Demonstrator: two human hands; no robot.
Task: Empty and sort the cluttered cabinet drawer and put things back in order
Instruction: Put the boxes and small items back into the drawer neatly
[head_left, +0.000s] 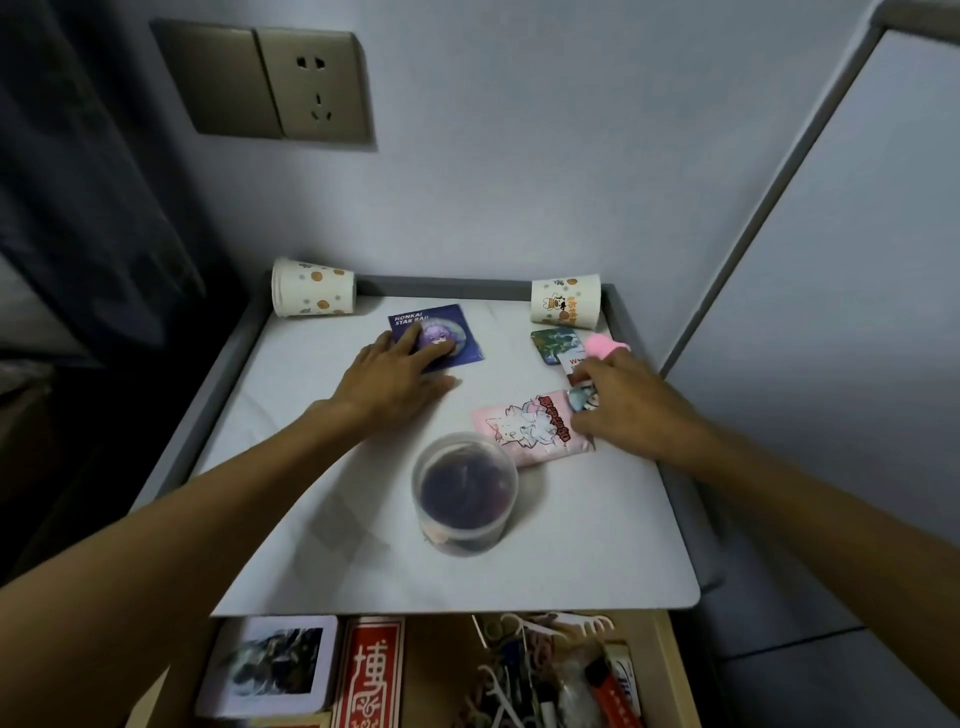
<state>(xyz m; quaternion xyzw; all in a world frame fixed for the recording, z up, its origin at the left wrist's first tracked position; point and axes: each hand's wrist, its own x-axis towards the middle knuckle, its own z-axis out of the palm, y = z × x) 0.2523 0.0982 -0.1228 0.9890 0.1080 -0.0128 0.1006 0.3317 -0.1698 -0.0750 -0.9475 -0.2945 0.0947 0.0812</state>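
Note:
On the white cabinet top, my left hand lies flat with straight fingers on a blue badge card. My right hand pinches a small round badge above a pink cartoon packet. A clear lidded tub with dark contents stands in front. Below, the open drawer shows a white picture box, a red patterned box, and a tangle of floss picks, a lighter and small items.
Two paper cups lie at the back, one at left and one at right. A green card, a white card and a pink object sit near the right cup. A wall socket is above; a raised grey rim edges the top.

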